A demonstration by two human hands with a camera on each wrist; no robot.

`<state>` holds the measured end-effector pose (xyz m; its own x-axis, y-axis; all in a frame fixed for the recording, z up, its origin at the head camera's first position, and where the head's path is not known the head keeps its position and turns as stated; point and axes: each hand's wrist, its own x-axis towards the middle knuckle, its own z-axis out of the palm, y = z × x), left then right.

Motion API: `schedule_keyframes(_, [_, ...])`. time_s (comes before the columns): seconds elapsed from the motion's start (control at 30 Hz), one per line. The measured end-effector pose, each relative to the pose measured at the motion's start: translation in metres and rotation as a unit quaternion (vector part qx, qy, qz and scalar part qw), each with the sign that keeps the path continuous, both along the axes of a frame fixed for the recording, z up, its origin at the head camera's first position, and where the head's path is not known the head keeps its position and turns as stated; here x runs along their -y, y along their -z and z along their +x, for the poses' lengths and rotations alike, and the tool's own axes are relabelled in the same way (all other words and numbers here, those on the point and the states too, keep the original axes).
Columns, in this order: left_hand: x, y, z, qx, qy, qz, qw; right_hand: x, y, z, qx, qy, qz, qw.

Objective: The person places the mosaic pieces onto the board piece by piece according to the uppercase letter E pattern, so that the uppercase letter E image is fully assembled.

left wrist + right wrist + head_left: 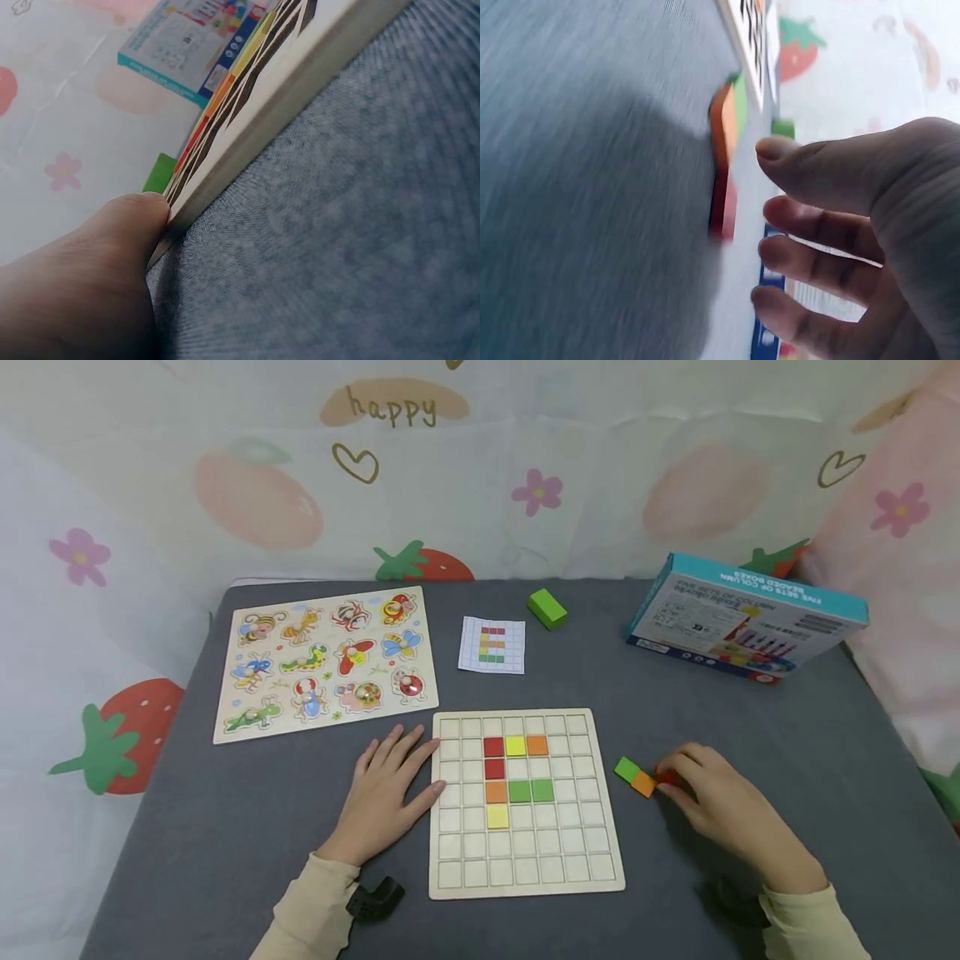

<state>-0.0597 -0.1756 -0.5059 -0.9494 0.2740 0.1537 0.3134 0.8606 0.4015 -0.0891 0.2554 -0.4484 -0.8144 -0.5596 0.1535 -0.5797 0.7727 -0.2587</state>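
Note:
A wooden grid board (525, 892) lies in the middle of the table, with red, yellow, orange and green squares in some cells. My left hand (385, 806) lies flat with fingers spread at the board's left edge; its thumb (142, 214) touches that edge in the left wrist view. Right of the board, a green block (627, 769), an orange block (643, 783) and a red block (721, 208) lie in a touching row. Over the red block is my right hand (708, 793), its thumb and fingers apart in the right wrist view, nothing between them.
A small pattern card (468, 647) lies behind the board, with a larger green block (547, 609) to its right. An insect picture puzzle board (330, 686) lies at the back left. A blue-topped box (742, 618) stands at the back right.

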Motion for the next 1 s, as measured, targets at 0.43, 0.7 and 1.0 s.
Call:
schedule_keyframes(0.43, [-0.001,0.0,-0.001,-0.001,0.001,0.002,1.0,-0.019,0.012,0.001,0.021,0.021,-0.028,0.9992])
schedule_keyframes(0.7, [-0.001,0.002,-0.001,0.0,-0.001,0.002,1.0,-0.017,0.013,0.0,0.02,0.024,-0.026,0.9992])
schedule_keyframes(1.0, [-0.001,0.002,-0.001,-0.007,-0.002,0.0,1.0,-0.015,0.013,0.0,0.015,0.031,-0.031,0.9989])
